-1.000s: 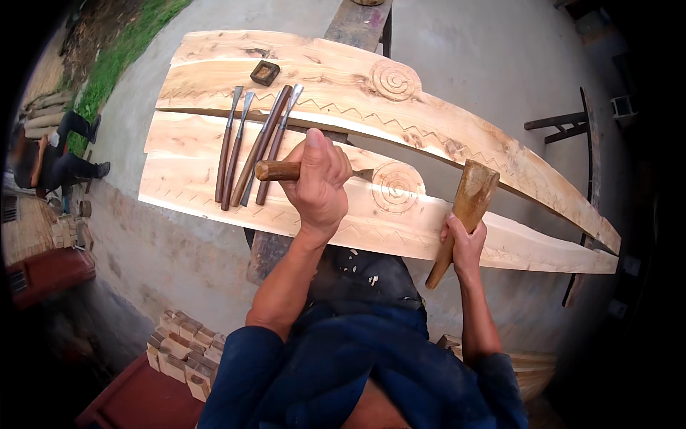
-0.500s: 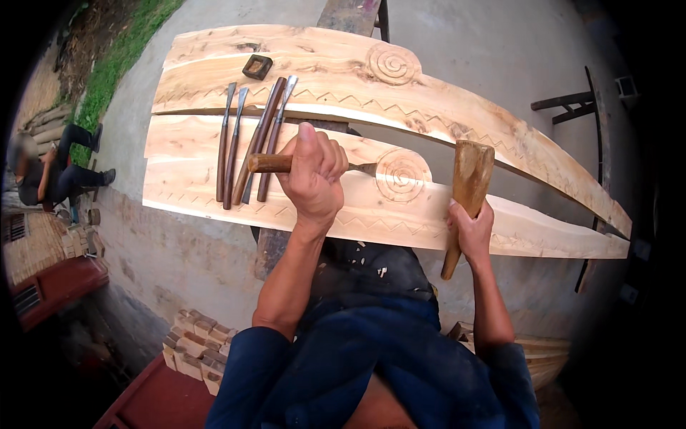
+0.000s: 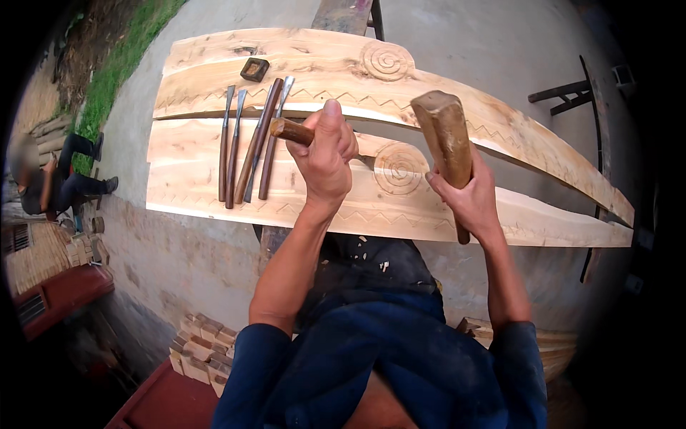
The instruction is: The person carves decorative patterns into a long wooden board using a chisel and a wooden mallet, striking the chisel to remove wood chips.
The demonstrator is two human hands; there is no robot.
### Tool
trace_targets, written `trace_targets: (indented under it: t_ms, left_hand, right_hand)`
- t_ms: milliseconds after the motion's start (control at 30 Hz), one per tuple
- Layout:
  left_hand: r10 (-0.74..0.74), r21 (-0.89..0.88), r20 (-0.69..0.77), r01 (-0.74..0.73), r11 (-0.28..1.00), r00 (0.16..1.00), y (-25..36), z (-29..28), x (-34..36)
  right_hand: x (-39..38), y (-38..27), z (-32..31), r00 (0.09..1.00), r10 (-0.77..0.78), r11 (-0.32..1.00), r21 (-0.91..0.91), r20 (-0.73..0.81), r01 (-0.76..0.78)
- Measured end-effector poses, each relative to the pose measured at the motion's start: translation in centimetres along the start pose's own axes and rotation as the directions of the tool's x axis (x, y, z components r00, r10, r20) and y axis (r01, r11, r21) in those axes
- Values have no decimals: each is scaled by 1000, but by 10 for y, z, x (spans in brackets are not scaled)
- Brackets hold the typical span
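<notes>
1 chisel (image 3: 291, 131) in left hand (image 3: 325, 161); 1 mallet (image 3: 444, 136) in right hand (image 3: 473, 196)

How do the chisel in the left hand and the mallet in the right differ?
Shape: the chisel is slim with a rounded handle end; the mallet has a thick, blocky head.
Pose: the chisel lies crosswise, its blade toward the near carved spiral; the mallet's head points up the picture.
Material: the chisel has a dark blade; the mallet shows only wood.
Both are brown-handled and gripped in one hand.
</notes>
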State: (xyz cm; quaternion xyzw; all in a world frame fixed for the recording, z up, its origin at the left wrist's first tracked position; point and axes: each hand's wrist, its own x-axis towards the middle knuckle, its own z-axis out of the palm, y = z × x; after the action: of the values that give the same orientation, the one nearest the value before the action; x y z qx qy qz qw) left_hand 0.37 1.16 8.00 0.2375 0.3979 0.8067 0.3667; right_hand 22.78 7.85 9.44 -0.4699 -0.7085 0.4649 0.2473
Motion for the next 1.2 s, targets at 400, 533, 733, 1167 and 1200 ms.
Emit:
trace_targets:
  t_ms: [400,533,733,1167,1200]
  left_hand:
    - [11,100,-35,-7,995,999,-5,15,2]
    - [45,94,-60,-39,995,997,-5,18,2]
    - [27,146,13,-29,989,1000,-5,18,-6]
    - [53,174,55,-62,983,997,-3,12,-3]
    - [59,180,53,-68,981,997,-3,12,-4]
  right_hand:
    - [67,-178,-4,445,-886,463,-169,-133,870]
    - [68,-182,-11,557,-710,161,-671,431,724]
    - [64,-227,-51,271,-957,190,-492,100,850]
    - [53,-234,-39,364,-929,363,-338,-62,868]
    - [54,-217,-20,414,-910,403,-325,-40,856]
